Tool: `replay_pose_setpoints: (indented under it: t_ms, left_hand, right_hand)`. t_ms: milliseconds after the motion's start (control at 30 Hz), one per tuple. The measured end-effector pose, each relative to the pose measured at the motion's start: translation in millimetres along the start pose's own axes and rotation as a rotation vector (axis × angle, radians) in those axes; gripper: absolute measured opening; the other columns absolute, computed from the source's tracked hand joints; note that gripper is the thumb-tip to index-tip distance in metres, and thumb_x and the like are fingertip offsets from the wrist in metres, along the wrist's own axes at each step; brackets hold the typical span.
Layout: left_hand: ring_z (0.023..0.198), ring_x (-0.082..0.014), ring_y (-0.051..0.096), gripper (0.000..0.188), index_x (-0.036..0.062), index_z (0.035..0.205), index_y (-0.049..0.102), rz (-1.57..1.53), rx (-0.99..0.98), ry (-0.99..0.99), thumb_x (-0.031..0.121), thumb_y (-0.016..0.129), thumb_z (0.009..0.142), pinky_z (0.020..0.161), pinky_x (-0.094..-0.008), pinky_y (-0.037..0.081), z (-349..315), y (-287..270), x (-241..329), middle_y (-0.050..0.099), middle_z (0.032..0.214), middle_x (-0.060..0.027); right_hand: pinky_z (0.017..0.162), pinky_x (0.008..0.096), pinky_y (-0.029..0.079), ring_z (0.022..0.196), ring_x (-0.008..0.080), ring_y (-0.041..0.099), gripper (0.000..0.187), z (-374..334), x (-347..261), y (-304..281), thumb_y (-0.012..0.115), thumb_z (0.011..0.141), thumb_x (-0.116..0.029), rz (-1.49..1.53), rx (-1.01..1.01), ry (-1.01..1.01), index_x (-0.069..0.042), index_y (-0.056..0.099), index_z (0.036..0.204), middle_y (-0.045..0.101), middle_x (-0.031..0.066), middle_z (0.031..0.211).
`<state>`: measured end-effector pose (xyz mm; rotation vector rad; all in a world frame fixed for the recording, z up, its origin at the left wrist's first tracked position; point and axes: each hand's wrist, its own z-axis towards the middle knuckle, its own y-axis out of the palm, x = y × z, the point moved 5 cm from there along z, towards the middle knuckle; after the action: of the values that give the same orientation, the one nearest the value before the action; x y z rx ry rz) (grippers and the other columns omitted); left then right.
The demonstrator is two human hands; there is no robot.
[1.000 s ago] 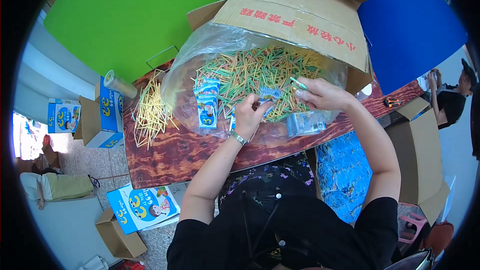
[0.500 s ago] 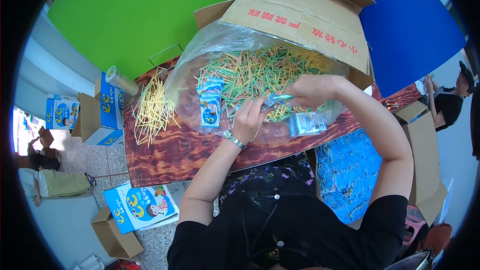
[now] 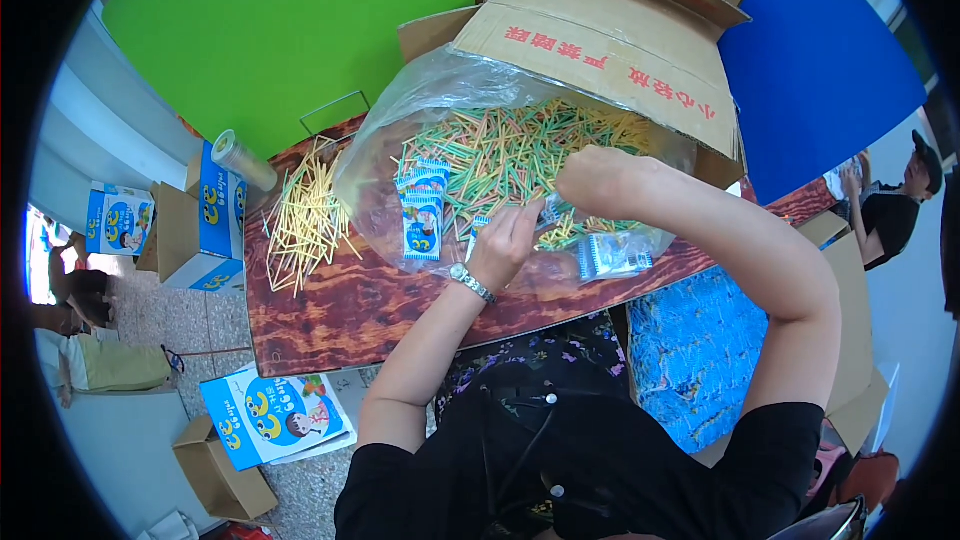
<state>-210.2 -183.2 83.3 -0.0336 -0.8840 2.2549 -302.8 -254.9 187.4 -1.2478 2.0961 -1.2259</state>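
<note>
My left hand (image 3: 503,245), with a metal-band watch on its wrist, is closed on a small clear-and-blue packet (image 3: 549,210). Right beside the packet's upper end is my right hand (image 3: 608,183), its fingers curled; what they hold is hidden behind the hand. Both are over a heap of thin green, pink and yellow sticks (image 3: 500,155) lying in a large clear plastic bag (image 3: 375,175). Several blue-and-white packets (image 3: 422,225) overlap to the left of my left hand. Another packet (image 3: 614,255), mostly silvery, lies below my right hand near the table's front edge.
The bag spills from a cardboard box (image 3: 600,30) onto the reddish wood-patterned table (image 3: 350,315). Loose yellow sticks (image 3: 305,225) pile at left, near a tape roll (image 3: 240,158) and blue printed boxes (image 3: 222,210). A co-worker (image 3: 895,200) is at far right.
My right hand has shifted left and turned, hiding the sticks that showed by its fingers. My left hand has barely moved and keeps hold of the packet.
</note>
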Motion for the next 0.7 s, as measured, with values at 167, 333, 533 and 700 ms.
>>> replay_pose_setpoints:
  t_ms: [167, 333, 533, 700]
  left_hand:
    - [0.065, -0.0249, 0.060, 0.045, -0.0024, 0.110, 0.060, -0.176, 0.146, -0.136, 0.013, 0.079, 0.073, 0.059, -0.0344, 0.050, 3.0, -13.8, -6.5, 0.061, 0.076, -0.0112]
    - [0.067, -0.0268, 0.062, 0.040, -0.0019, 0.106, 0.062, -0.287, 0.158, -0.146, 0.013, 0.078, 0.073, 0.058, -0.0350, 0.050, 9.1, -20.8, -6.5, 0.063, 0.078, -0.0127]
    - [0.068, -0.0234, 0.064, 0.034, 0.0009, 0.099, 0.064, -0.257, 0.157, -0.219, 0.014, 0.080, 0.073, 0.058, -0.0342, 0.049, -0.1, -31.1, -15.8, 0.065, 0.080, -0.0097]
    - [0.072, -0.0243, 0.062, 0.027, 0.0016, 0.100, 0.064, -0.322, 0.154, -0.365, 0.006, 0.075, 0.076, 0.061, -0.0328, 0.048, -9.3, -39.7, -25.2, 0.065, 0.083, -0.0111]
  right_hand:
    - [0.076, 0.0422, 0.053, 0.086, 0.0353, 0.066, 0.044, -22.3, 2.4, -22.6, 0.074, 0.076, -0.024, 0.082, 0.199, -0.056, 0.000, 0.061, 0.111, 0.065, 0.0201, 0.096]
    - [0.077, 0.0423, 0.052, 0.092, 0.0362, 0.063, 0.050, -32.6, 30.6, 2.7, 0.070, 0.080, -0.013, 0.603, 0.570, -0.231, -0.005, 0.049, 0.125, 0.059, 0.0199, 0.107]
    - [0.063, 0.0331, 0.052, 0.069, 0.0238, 0.066, 0.022, -23.7, 6.4, 28.2, 0.066, 0.080, -0.004, 0.620, 0.908, -0.243, -0.004, 0.065, 0.102, 0.064, 0.0114, 0.077]
    - [0.057, 0.0305, 0.049, 0.063, 0.0196, 0.063, 0.016, -14.4, -1.8, 35.7, 0.064, 0.079, -0.001, 0.771, 1.035, -0.138, -0.005, 0.067, 0.094, 0.063, 0.0090, 0.075]
